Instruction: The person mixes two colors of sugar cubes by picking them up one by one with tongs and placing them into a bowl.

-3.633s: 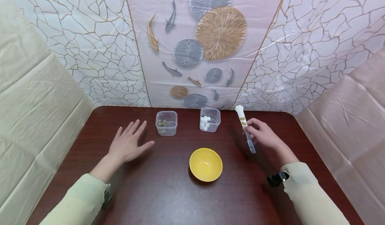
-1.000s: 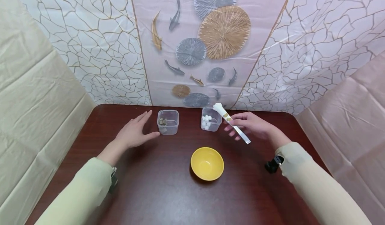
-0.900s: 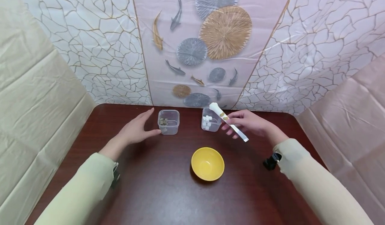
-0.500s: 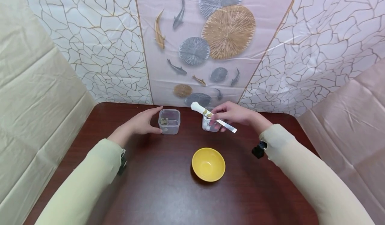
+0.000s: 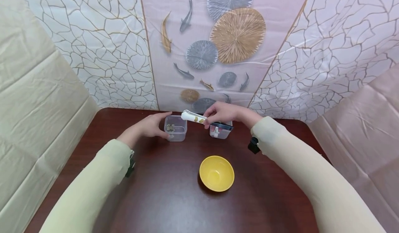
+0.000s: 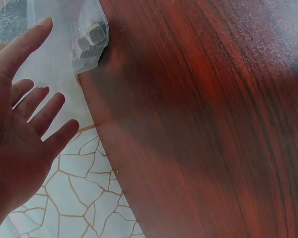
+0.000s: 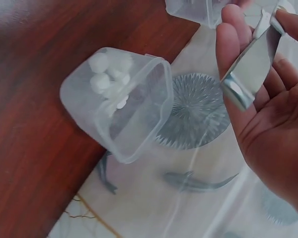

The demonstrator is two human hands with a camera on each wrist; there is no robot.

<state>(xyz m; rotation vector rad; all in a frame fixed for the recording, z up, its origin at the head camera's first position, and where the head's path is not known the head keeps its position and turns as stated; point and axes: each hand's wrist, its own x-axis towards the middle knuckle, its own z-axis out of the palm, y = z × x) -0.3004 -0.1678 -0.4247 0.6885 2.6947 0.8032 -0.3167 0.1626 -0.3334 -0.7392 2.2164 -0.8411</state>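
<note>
My right hand (image 5: 223, 111) pinches a pair of tongs (image 5: 194, 117) with white cat-paw tips. The tips point left, over the right edge of the left clear plastic container (image 5: 178, 138). In the right wrist view the bent metal end of the tongs (image 7: 253, 67) shows between thumb and fingers. Several small brown cubes (image 5: 170, 127) lie in that left container. My left hand (image 5: 150, 126) is spread at its left side, fingers straight; whether it touches the wall I cannot tell. Below my right hand stands a second clear container (image 5: 222, 134) with several white pieces (image 7: 107, 72).
A yellow bowl (image 5: 216, 174) stands nearer to me on the dark red-brown table (image 5: 168, 191). Both containers are close to the table's back edge, before a patterned cloth backdrop (image 5: 174, 91). Pale cloth walls flank the table on both sides.
My right hand has carried the tongs leftward, from right of the white pieces' container to above it, tips reaching the left container. My left hand has moved right to the left container's side.
</note>
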